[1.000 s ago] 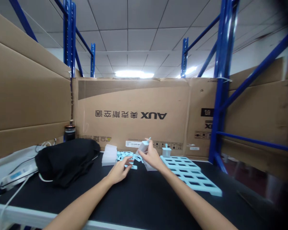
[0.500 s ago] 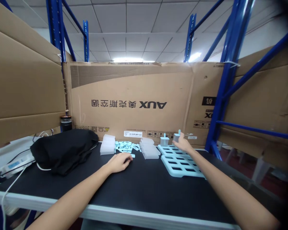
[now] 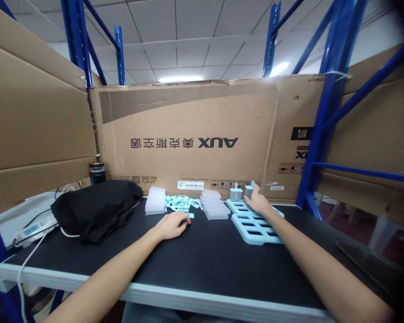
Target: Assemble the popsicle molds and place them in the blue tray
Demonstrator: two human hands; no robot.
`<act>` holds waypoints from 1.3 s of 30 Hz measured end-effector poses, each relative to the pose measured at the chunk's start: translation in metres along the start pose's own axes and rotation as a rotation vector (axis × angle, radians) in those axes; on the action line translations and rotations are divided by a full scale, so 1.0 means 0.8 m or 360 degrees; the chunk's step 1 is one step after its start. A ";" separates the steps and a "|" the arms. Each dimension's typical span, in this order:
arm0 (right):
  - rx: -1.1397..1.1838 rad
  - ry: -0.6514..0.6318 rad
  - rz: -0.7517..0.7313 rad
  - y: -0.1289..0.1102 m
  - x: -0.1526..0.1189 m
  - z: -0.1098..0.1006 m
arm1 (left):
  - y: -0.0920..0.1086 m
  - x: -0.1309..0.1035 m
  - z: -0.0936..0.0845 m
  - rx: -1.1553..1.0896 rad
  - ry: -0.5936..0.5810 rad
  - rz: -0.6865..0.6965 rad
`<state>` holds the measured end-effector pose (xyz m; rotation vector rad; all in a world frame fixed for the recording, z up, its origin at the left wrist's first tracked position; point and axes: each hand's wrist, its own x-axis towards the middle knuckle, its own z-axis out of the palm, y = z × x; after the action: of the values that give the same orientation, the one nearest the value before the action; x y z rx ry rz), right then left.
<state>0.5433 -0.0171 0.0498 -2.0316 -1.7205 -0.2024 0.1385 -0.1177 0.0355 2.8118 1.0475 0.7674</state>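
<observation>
My right hand (image 3: pixel 258 202) is closed on an ice pop mold (image 3: pixel 249 192), a small clear cup with a light-blue lid and upright stick handle, at the back of the light-blue rack (image 3: pixel 256 242). Beside it, to the left, a second ice pop mold (image 3: pixel 236 194) stands upright in the rack. My left hand (image 3: pixel 173 225) lies on the black tabletop, fingers loosely bent and apart, seemingly holding nothing. Close to its fingertips is a light-blue stick piece (image 3: pixel 191 216). Behind it lies a pile of light-blue sticks (image 3: pixel 180 202), between clear plastic cups (image 3: pixel 155 202) and more clear cups (image 3: pixel 215 207).
A black cloth bundle (image 3: pixel 97 208) sits on the left, with a dark jar (image 3: pixel 97 172) behind it. A white power strip (image 3: pixel 35 231) with cables is at the far left. Cardboard (image 3: pixel 188 112) walls the back and sides; a blue post (image 3: pixel 323 134) rises at right.
The view has shifted slightly, so everything appears a little to the right. My right hand stays at the same mold in the rack, and my left hand still rests on the table.
</observation>
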 end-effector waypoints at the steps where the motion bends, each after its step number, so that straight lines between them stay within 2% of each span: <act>1: -0.0043 0.0003 -0.0017 0.000 0.000 0.003 | -0.001 0.000 0.000 0.0008 -0.0003 -0.0002; 6: -0.0219 0.0000 0.0052 -0.005 -0.001 0.014 | -0.001 0.000 0.000 0.0009 -0.0011 -0.0001; 13: -0.0221 -0.0077 0.0240 -0.014 -0.007 0.007 | 0.000 0.001 -0.001 -0.0004 -0.0027 0.0013; 21: -0.0171 -0.0026 0.0273 -0.012 -0.007 0.012 | -0.001 0.000 0.000 0.0048 -0.0033 0.0026; 28: -0.0168 -0.0081 0.0285 -0.011 -0.005 0.014 | 0.008 -0.002 -0.007 0.0111 -0.0033 -0.0006; 30: -0.0162 -0.0026 0.0314 -0.012 -0.006 0.010 | 0.010 -0.003 -0.009 0.0161 -0.0007 -0.0044; 32: -0.0151 0.0169 0.0331 -0.015 -0.010 0.000 | 0.010 -0.002 -0.010 0.0219 0.0040 -0.0095; 34: -0.0130 0.0438 0.0267 -0.025 -0.015 -0.018 | 0.007 -0.001 -0.009 0.0283 0.0087 -0.0150; 36: -0.0106 0.0551 0.0069 -0.044 -0.020 -0.041 | 0.002 -0.001 -0.006 0.0341 0.0118 -0.0218; 37: -0.0091 0.0511 -0.0089 -0.057 -0.022 -0.052 | 0.000 -0.001 -0.004 0.0362 0.0122 -0.0251; 39: -0.0050 0.0266 -0.0472 -0.090 -0.025 -0.069 | -0.004 -0.001 -0.001 0.0383 0.0115 -0.0293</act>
<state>0.4800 -0.0514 0.1086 -1.7180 -1.9123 -0.4836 0.1360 -0.1159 0.0352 2.8395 1.4793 0.7755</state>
